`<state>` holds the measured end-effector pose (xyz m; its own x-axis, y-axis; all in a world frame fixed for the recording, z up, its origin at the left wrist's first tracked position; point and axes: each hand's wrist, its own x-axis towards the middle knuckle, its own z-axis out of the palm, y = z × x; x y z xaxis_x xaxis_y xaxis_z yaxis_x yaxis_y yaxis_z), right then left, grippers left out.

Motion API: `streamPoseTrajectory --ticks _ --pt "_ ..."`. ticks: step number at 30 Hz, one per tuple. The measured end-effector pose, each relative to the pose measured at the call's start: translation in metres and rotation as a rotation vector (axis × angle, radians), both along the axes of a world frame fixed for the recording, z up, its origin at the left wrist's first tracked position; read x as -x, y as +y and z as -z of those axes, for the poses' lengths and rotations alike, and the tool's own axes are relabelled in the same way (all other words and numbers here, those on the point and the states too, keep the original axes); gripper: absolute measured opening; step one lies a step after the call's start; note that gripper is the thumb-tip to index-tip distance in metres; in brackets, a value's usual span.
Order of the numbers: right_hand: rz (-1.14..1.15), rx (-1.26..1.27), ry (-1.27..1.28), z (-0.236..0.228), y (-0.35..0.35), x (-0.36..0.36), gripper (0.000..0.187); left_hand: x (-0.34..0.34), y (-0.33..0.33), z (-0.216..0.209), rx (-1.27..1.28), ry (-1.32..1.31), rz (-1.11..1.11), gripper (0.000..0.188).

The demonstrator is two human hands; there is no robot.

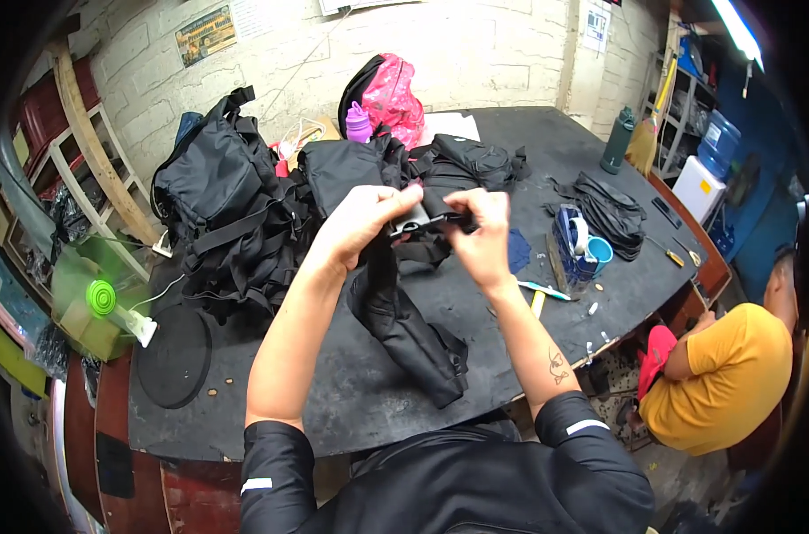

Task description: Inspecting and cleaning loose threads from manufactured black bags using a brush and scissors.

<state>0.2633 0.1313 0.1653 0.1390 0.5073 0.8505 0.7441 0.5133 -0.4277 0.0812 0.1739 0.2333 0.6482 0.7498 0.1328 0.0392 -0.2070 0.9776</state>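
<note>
Above the middle of the table, both my hands work at a black strap with what looks like a plastic buckle (pixel 413 227). My left hand (pixel 362 218) pinches it between thumb and fingers. Curled around the strap's other end is my right hand (pixel 482 222), its fingertips partly hidden. Below them a long, narrow black fabric piece (pixel 409 334) hangs down and lies across the tabletop. Just behind my hands are a black bag (pixel 346 169) and another flat black bag (pixel 466 160).
The black table (pixel 306 387) carries a pile of black bags (pixel 217 196), a purple bottle (pixel 358 123), a pink bag (pixel 395 98), a light blue cup (pixel 600 252) and a screwdriver (pixel 674 258). A green fan (pixel 100 298) stands left. A person in yellow (pixel 724 383) sits at right.
</note>
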Motion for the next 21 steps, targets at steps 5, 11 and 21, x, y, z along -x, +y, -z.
streamPoseTrajectory --ticks 5,11,21 --pt "0.335 -0.042 0.156 0.005 0.002 -0.075 0.039 0.022 -0.002 0.017 0.058 0.022 -0.044 0.023" --pt "-0.406 0.196 -0.354 -0.011 -0.041 0.005 0.076 0.019 -0.003 0.034 -0.01 0.208 0.035 0.019" --pt "-0.444 0.229 0.116 0.014 -0.035 0.03 0.041 0.011 -0.009 0.076 0.022 -0.099 -0.045 0.028"
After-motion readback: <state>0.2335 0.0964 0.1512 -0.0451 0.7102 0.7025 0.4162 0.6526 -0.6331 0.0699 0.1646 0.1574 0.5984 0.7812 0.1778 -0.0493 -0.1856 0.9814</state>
